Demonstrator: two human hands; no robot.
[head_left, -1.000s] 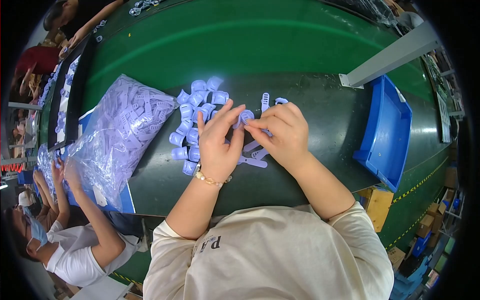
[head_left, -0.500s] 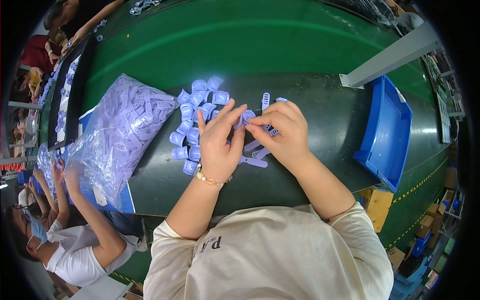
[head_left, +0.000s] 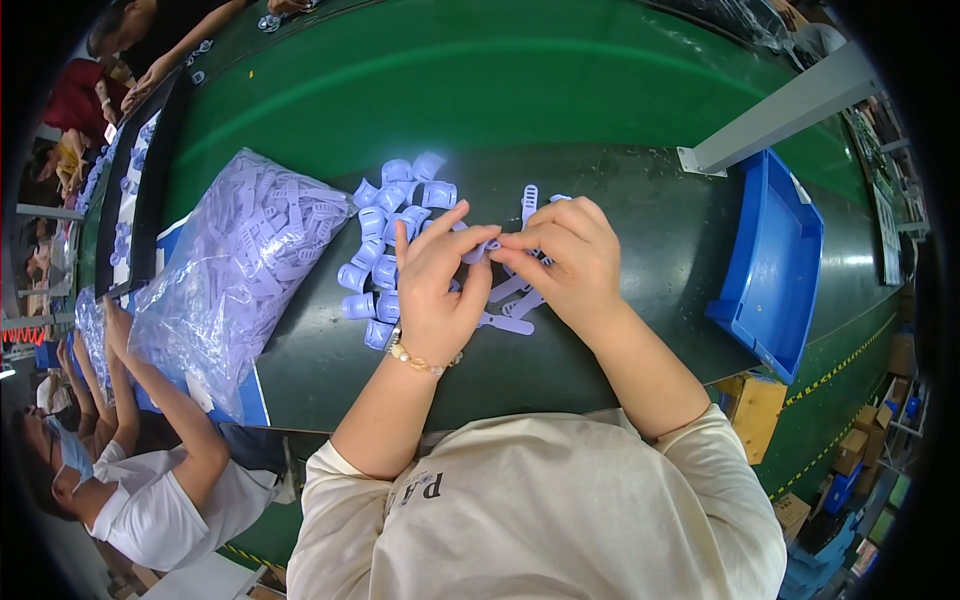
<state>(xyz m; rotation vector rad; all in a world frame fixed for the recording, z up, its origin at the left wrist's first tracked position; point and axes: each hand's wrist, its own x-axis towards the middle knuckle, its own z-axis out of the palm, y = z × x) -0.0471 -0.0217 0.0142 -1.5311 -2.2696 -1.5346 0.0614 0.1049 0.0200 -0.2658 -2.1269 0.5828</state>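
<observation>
A small lavender curved plastic piece (head_left: 478,253) is pinched between the thumb and fingers of my left hand (head_left: 438,285). From the other side, my right hand (head_left: 572,262) closes thumb and forefinger on the same piece's edge; my fingertips hide much of it. Beside my left hand lies a loose cluster of similar curved lavender pieces (head_left: 370,222). Flat lavender straps (head_left: 508,323) lie under and between my hands, partly covered. Beyond my right hand is a slotted strap (head_left: 530,198).
A clear plastic bag (head_left: 250,240) full of lavender straps rests at the left. An empty-looking blue bin (head_left: 775,280) stands at the right, near a grey metal post (head_left: 780,112). A masked co-worker in a white shirt (head_left: 160,505) sits at the left.
The lavender piece has turned between my fingertips and less of it shows. My hands stay in nearly the same place. The co-worker's arm at the left has moved away from the bag.
</observation>
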